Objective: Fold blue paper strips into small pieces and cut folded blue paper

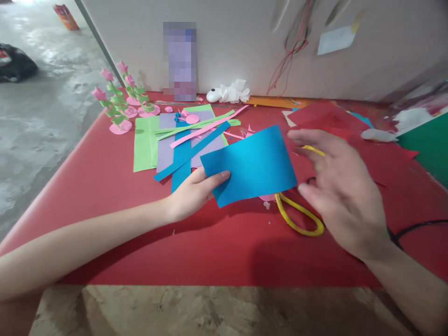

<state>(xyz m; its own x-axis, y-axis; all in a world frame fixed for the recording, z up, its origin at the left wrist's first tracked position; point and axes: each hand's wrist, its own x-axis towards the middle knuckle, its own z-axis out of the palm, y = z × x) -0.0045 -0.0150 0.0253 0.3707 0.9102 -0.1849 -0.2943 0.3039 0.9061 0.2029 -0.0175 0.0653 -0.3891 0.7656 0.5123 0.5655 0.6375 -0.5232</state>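
A blue sheet of paper [254, 163] is held up by its left edge in my left hand [196, 191], thumb on top and fingers hidden behind it. Its right side bends downward. Just off that right edge, my right hand [339, 191] is open, thumb and fingers apart, with nothing between them. Under the sheet and right hand lie scissors with yellow handles [301, 231]; their blades are hidden. Behind the left hand are a blue paper strip [192, 153], a pink strip [210, 127] and green strips [196, 125], lying over purple and green sheets [142, 144].
Pink paper flowers with green stems [119, 100] stand at the red table's [140, 252] back left. A white glue bottle [214, 95] lies along the back by the wall. Red paper [322, 121] and a green board [427, 144] are at the right.
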